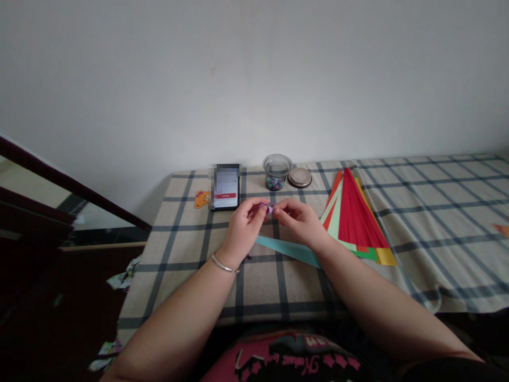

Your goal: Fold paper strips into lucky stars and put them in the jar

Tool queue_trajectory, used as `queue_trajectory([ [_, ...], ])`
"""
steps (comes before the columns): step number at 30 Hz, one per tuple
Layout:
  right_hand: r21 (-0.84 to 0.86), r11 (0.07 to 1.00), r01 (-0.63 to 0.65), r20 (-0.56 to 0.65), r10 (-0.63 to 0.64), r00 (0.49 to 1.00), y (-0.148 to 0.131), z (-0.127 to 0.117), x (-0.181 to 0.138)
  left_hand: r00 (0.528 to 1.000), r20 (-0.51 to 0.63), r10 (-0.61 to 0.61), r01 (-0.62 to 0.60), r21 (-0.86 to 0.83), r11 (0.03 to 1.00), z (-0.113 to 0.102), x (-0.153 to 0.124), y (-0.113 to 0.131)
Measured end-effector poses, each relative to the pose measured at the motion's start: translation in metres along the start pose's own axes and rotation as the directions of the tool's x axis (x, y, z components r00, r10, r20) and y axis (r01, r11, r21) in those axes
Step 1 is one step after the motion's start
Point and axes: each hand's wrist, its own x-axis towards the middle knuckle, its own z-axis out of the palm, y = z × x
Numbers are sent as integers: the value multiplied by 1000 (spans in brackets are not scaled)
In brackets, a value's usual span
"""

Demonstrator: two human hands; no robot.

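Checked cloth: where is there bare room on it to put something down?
Bare patches: the checked cloth right of the paper strips, and its left part below the phone. Crowded: the middle, where both hands pinch a small purple piece near the jar and lid.

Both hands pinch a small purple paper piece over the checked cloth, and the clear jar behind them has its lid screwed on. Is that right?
Not quite. The head view shows the clear jar open, its lid lying on the checked cloth beside it. The rest holds: the left hand and right hand pinch the small purple paper piece.
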Motion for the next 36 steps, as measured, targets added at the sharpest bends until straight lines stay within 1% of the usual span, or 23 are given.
queue_trajectory([
  [5,-11,1000,15,29,-14,999,1,0,0,1000,20,-9,8,5,1000,-1,0,-1],
  [10,-57,998,-17,-47,14,999,5,-2,1,999,32,0,0,-1,1000,-1,0,-1],
  [13,-37,999,-27,-54,25,998,6,-2,1,999,36,-6,7,-14,1000,0,0,-1],
  [17,15,999,-30,-30,30,999,3,-1,1,999,38,-4,5,-24,1000,1,0,-1],
  [23,92,994,-57,5,57,998,0,1,2,999,36,37,-40,72,997,1,-1,0],
  [31,124,990,-68,-7,69,998,-1,0,4,991,81,107,-115,100,988,0,-2,-1],
  [36,126,991,-55,11,54,998,-3,0,3,988,62,143,-152,162,975,0,-1,0],
])
